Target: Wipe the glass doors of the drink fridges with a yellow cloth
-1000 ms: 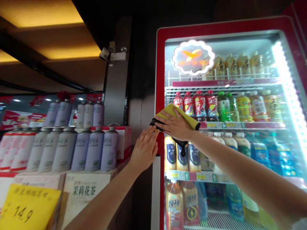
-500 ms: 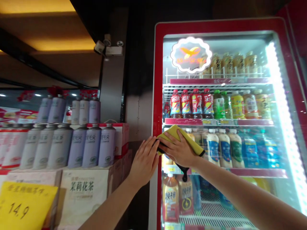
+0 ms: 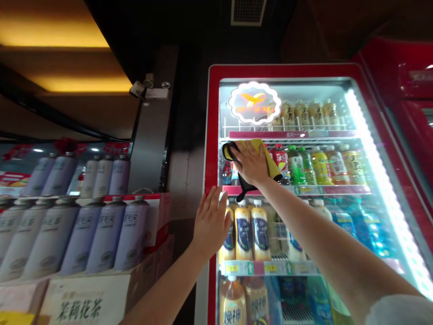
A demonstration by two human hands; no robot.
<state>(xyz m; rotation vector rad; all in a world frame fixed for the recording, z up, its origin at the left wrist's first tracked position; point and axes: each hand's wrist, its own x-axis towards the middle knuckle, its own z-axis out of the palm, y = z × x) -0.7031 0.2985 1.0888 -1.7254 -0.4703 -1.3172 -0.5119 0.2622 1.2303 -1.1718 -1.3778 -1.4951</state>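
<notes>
My right hand (image 3: pixel 251 163) presses a yellow cloth with black edging (image 3: pixel 271 166) flat on the glass of a lit drinks fridge (image 3: pixel 211 131). The cloth lies in front of the row of red and green bottles, hiding some of them, and a black corner hangs below the hand. Lower down, my left hand (image 3: pixel 211 221) rests against the fridge's red left frame and the edge of the glass. It holds nothing, and its fingers point up, stretched out. Above the cloth a glowing scalloped sign (image 3: pixel 255 103) sits at the top left of the door.
Rows of bottles, such as green ones (image 3: pixel 296 166) and cream ones with blue labels (image 3: pixel 260 230), stand on shelves behind the glass. At the left, tall lilac cans (image 3: pixel 106 237) stand on a white carton (image 3: pixel 88 298). Another red cabinet (image 3: pixel 402 76) adjoins at the right.
My right hand has slid the cloth up the glass, from the third shelf's bottles to the second shelf's. My left hand has come apart from it and stays on the frame. The view has tilted upward.
</notes>
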